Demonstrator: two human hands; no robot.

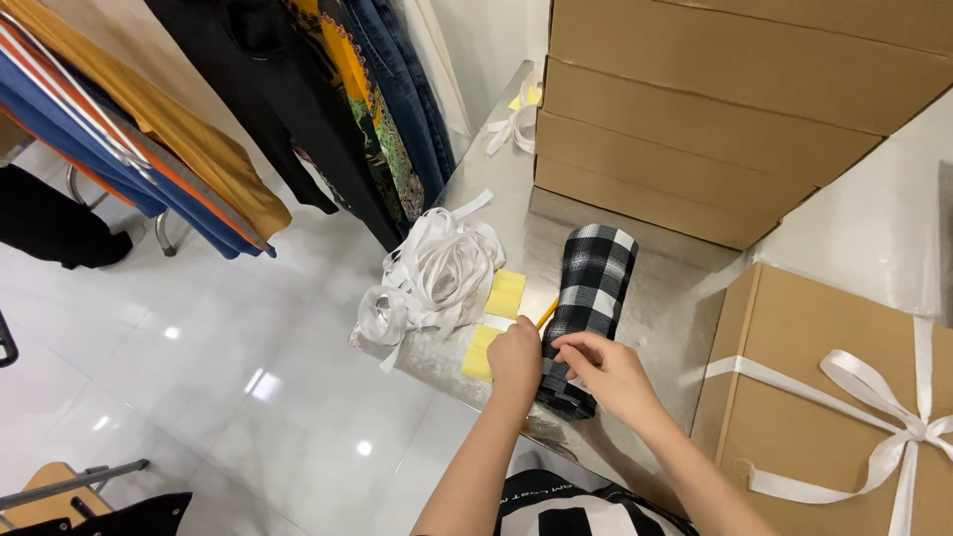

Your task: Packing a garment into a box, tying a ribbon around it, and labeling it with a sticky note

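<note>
A rolled black-and-white checked cloth (593,288) lies on the metal table (675,308). My left hand (515,359) is closed at the near end of the roll, pressed against its left side. My right hand (608,369) rests on the same end from the right, fingers curled over the cloth. A yellow pencil (547,313) pokes out between my left hand and the roll. Two yellow note pads (505,294) lie just left of my hands.
A heap of white ribbon (434,273) sits at the table's left edge. A brown box tied with white ribbon (844,397) stands at the right. Stacked cardboard boxes (715,109) fill the back. Clothes (199,119) hang on a rack at the left.
</note>
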